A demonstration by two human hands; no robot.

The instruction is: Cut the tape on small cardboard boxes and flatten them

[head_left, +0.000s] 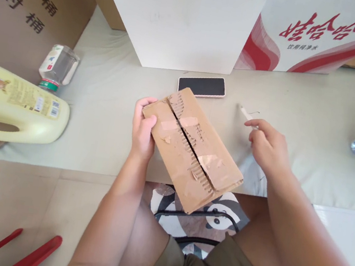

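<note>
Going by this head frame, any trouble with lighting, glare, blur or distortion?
Head view: cardboard box evenly lit, with a pale sheen on its tape; head view: floor at lower right nearly washed out; head view: fine print on the yellow jug too soft to read; head view: white box tapers downward, probably wide-angle perspective.

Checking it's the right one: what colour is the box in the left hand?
The box is brown, seen best in the head view.

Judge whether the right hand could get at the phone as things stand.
Probably yes: the cardboard box leaves the phone uncovered on the right, though the right hand holds a slim white object.
</note>
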